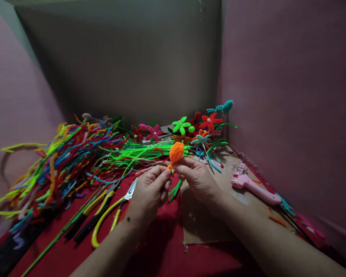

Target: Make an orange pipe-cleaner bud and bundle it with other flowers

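An orange fuzzy bud (177,152) stands upright between my two hands, above the red tabletop. My left hand (153,188) pinches its narrow lower end between thumb and fingertips. My right hand (198,180) is closed at the bud's base on the other side, its thumb and index finger touching the base. A bit of green shows beneath the fingertips. Behind the hands lies a bundle of bright green pipe cleaners (144,150). The fingers hide most of the bud's lower end.
Multicoloured pipe cleaners (66,161) heap at the left. Pliers (99,206) and yellow-handled scissors (115,215) lie left of my hands. Finished fuzzy flowers (210,122) stand at the back. A pink glue gun (258,189) rests on brown cardboard (202,227) at the right.
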The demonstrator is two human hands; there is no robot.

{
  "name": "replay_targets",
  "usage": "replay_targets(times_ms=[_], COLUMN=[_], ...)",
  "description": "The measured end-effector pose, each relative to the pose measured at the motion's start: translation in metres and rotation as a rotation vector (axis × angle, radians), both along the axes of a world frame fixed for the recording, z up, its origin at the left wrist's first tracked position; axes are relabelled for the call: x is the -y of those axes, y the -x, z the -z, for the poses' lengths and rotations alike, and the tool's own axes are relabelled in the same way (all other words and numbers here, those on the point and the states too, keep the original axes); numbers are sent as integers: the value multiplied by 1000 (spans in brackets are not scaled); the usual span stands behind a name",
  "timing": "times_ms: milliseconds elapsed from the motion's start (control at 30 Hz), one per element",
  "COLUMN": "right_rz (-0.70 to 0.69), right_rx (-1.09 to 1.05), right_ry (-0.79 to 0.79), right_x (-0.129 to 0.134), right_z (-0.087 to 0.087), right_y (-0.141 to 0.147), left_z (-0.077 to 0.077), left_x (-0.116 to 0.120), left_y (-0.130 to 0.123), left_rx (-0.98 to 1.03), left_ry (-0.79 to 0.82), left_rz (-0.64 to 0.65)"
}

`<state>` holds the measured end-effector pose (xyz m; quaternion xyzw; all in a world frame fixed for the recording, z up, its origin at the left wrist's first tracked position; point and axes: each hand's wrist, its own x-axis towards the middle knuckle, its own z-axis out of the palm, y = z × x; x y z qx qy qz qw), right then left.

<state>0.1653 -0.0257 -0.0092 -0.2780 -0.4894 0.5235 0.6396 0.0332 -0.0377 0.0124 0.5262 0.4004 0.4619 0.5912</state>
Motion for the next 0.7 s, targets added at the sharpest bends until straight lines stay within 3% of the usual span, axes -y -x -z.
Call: replay_targets(times_ms=[167, 400, 533, 700], right_rz=[-195, -453, -359, -196], right_rx=[-238, -379, -398, -364], right_ry=[178, 210, 197, 183], right_x=[-1, -3, -2, 1], right_z=[3, 9, 9, 7], right_y=[2, 1, 4, 9], left_z=[-1, 2, 1, 3], left_x=[-3, -8, -5, 2], left_y=[4, 7, 4, -3], left_rx=[214, 401, 236, -193], left_ry=[185, 323, 233, -182], left_rz=[255, 490, 396, 85])
